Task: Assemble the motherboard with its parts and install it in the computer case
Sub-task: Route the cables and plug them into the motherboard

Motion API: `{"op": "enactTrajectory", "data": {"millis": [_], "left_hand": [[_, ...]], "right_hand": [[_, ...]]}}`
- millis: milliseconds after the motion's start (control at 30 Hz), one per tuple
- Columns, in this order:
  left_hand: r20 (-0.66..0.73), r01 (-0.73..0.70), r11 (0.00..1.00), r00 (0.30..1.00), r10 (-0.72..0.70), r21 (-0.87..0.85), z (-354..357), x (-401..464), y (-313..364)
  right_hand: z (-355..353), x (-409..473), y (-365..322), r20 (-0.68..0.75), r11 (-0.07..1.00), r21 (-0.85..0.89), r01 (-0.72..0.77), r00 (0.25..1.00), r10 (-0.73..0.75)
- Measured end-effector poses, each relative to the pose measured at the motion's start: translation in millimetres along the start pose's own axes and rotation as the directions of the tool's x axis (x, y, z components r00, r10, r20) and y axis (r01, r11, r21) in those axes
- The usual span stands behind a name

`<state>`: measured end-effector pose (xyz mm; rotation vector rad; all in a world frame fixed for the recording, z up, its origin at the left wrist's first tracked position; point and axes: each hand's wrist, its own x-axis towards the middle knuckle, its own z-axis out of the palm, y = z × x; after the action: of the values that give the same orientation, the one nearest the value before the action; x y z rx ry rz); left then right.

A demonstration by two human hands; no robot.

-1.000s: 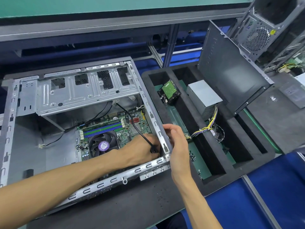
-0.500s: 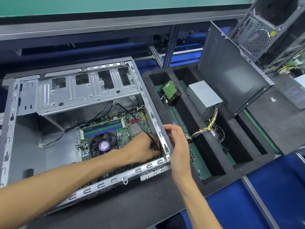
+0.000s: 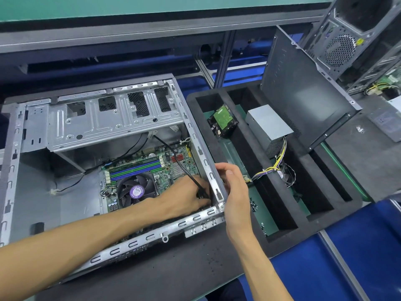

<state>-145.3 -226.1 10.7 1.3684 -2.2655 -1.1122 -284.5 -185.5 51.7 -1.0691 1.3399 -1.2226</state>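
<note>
Your left hand (image 3: 186, 197) pinches the black cable (image 3: 182, 168) at the motherboard (image 3: 152, 161) corner while your right hand (image 3: 233, 187) grips the computer case (image 3: 208, 170) rail; forcing a misaligned plug could bend pins.

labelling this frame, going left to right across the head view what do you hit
computer case → CPU fan → left hand → right hand → hard drive → power supply → leaning side panel

electronics assembly workshop | foam parts tray (image 3: 258, 146) | open computer cases (image 3: 13, 161) | green bench mat (image 3: 152, 5)
</note>
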Motion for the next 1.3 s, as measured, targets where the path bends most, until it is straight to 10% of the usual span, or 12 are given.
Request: {"op": "enactTrajectory", "data": {"millis": [1300], "left_hand": [[0.018,0.017,0.993,1.000,-0.019,0.121,-6.1,9.4,2.1]], "right_hand": [[-1.1,-0.4,-1.6,0.006,1.000,0.020,0.008,1.000,-0.008]]}}
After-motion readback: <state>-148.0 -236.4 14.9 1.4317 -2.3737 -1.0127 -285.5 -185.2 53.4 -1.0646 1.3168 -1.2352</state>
